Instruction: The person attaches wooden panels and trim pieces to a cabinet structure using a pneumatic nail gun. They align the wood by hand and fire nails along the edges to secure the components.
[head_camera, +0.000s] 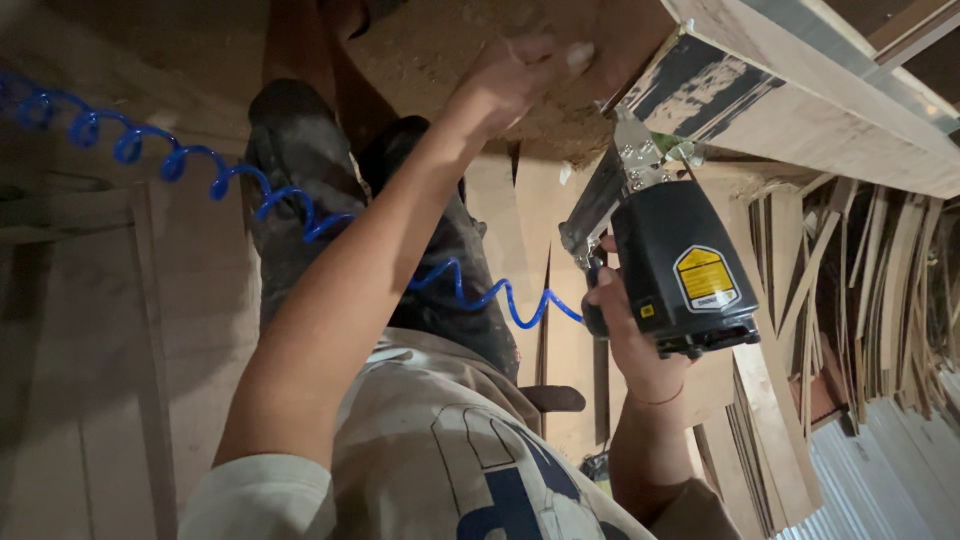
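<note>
My right hand (625, 325) grips the handle of a black pneumatic nail gun (672, 262) with a yellow label. Its metal nose presses against the edge of a pale wooden board (800, 95) at the upper right. A blue coiled air hose (200, 170) runs from the gun's base across to the far left. My left hand (510, 80) reaches up with fingers spread and presses flat on a brown particle board panel (440, 50) next to the pale board.
Below are my dark trousers and shoes (300, 150) on a wooden floor (90, 400). A heap of thin wood strips and offcuts (860, 290) lies at the right. A wooden frame (110, 210) stands at the left.
</note>
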